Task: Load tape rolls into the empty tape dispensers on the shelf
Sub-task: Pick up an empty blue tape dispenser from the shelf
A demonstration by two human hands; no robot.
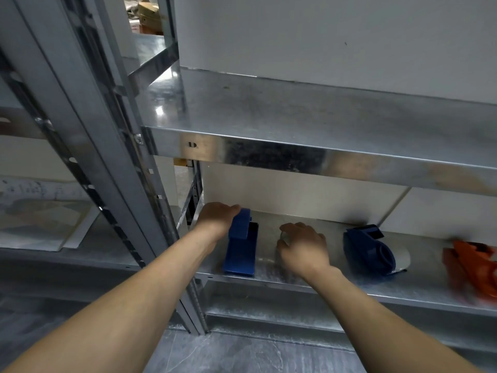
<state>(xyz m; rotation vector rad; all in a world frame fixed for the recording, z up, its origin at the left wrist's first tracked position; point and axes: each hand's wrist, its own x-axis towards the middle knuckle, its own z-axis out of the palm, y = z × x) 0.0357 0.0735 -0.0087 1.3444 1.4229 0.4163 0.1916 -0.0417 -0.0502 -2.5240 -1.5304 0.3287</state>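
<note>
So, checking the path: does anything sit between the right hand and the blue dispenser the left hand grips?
Nothing visible. Only bare shelf lies between the right hand and the blue dispenser in the left hand; the second blue dispenser stands further right.

head view, looking down, close on shelf (295,275).

Left hand (217,216) grips blue dispenser (240,246) — right hand (304,246) holds tape roll (284,236).

Upper shelf (295,157) overhangs; gap between right blue dispenser (369,251) and orange dispenser (473,267)
</note>
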